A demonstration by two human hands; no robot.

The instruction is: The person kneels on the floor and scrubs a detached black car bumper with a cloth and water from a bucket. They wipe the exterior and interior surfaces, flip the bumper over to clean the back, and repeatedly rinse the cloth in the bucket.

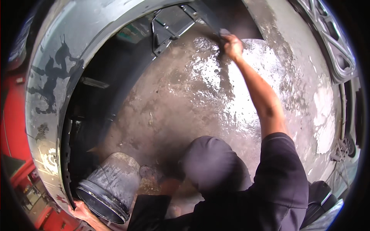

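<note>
**Panel (73, 42) braced at its lower edge, pad (223, 32) up at the far end**

The panel arcs along the left side, its rim sweeping from the lower left to the top. Inside that curve is a dark hollow, with a bracket (173, 27) near the upper end. Just beside the rim's lower stretch sits a bucket (121, 169), so room there is tight; to the right of the hollow, open floor (158, 111) runs wide.

The floor is grey and blotchy, shining wet around the right forearm. Dark wet stains mark the panel's outer face. Red bodywork (13, 123) borders the far left, and a grey frame (327, 40) with cut-outs stands at upper right.

The left grip (80, 210) is closed over the panel's lower edge, near the bucket's mouth. The right grip (233, 47) — arm stretched well out — is clamped on the dark pad (too blurred to tell cloth from sponge); whether the pad touches the panel, I cannot tell.
</note>
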